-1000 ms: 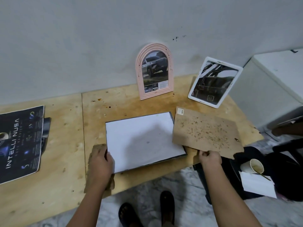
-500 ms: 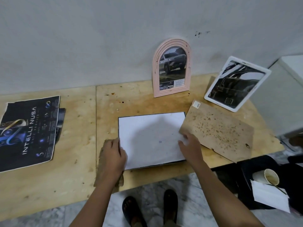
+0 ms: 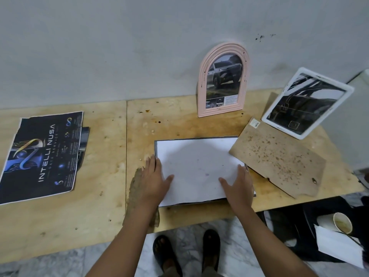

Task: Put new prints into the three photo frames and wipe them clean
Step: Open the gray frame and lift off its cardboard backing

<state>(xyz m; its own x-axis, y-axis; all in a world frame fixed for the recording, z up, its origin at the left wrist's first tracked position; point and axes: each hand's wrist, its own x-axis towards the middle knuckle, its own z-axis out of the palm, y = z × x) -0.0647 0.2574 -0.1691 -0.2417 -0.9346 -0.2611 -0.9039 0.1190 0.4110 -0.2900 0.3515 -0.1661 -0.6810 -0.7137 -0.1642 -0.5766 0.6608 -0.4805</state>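
Note:
A dark-rimmed photo frame [image 3: 199,138] lies face down on the plywood table [image 3: 60,216] with a white print [image 3: 197,162], blank side up, laid in it. My left hand [image 3: 153,180] rests flat on the print's left edge. My right hand [image 3: 237,182] lies flat on its right edge, fingers straight. The frame's brown spotted backing board [image 3: 279,158] lies to the right, overlapping the frame's corner. A pink arched frame [image 3: 223,80] with a car print stands against the wall. A white rectangular frame [image 3: 305,102] leans at the far right.
A dark "INTELLI NUSA" poster print [image 3: 42,154] lies on other sheets at the table's left. A brown cloth [image 3: 137,186] lies under my left hand. Below the table's right end are a paper cup [image 3: 342,222] and white paper [image 3: 337,244]. My sandalled feet stand on marble floor.
My right hand left the backing board's near edge and moved left onto the print. My left hand slid further onto the print's left edge. The camera view shifted left.

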